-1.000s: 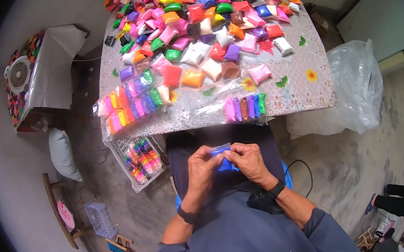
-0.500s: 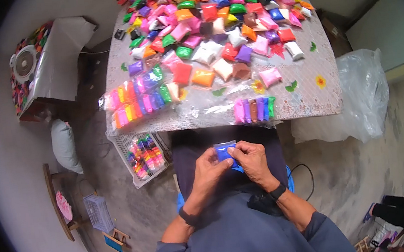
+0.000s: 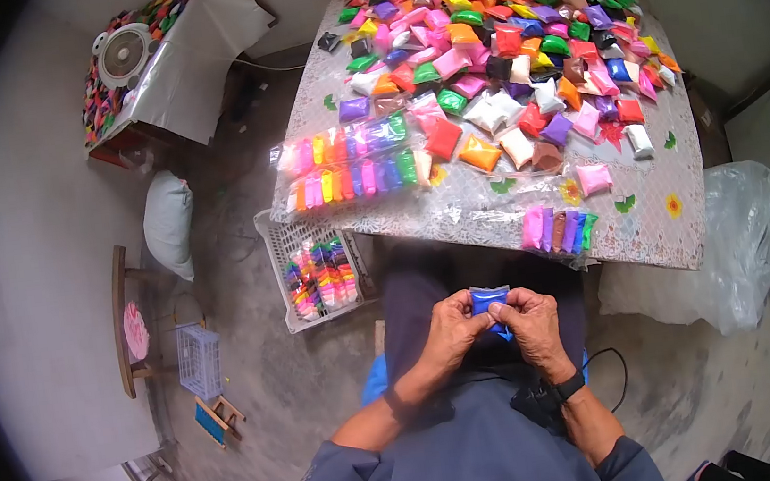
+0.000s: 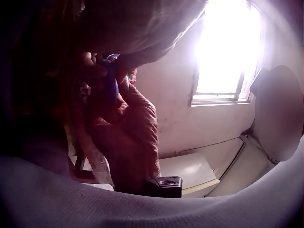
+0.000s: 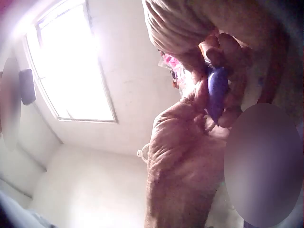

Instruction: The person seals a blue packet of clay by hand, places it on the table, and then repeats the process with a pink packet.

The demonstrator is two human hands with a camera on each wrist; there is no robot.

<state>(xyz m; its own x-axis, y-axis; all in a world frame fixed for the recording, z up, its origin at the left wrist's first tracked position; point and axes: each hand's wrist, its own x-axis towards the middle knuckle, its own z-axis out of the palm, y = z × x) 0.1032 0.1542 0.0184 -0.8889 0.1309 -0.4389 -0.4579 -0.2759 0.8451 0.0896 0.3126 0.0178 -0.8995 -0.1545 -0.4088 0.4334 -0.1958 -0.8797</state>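
Over the person's lap, a small blue, pillow-shaped clear plastic packet [image 3: 489,297] is held between both hands. My left hand [image 3: 449,336] pinches its left side between thumb and fingers. On the other side, my right hand [image 3: 536,328] grips the packet with the thumb lying across its front. The packet's clear top edge points toward the table. In the left wrist view a sliver of the blue packet [image 4: 110,88] shows between dark fingers. The right wrist view has the packet [image 5: 217,94] edge-on, bulging between the fingertips.
A table [image 3: 651,243] in front carries a heap of colourful packets [image 3: 513,31]. Near its front edge lie bagged rows of packets [image 3: 353,163] and a shorter row [image 3: 558,228]. A white basket [image 3: 276,239] with more bags stands below left. Clear plastic sheeting [image 3: 737,248] hangs at the right.
The head view has swung left, so the table and hands appear farther right. Both hands keep hold of the blue packet while the thumbs and fingers shift on it.
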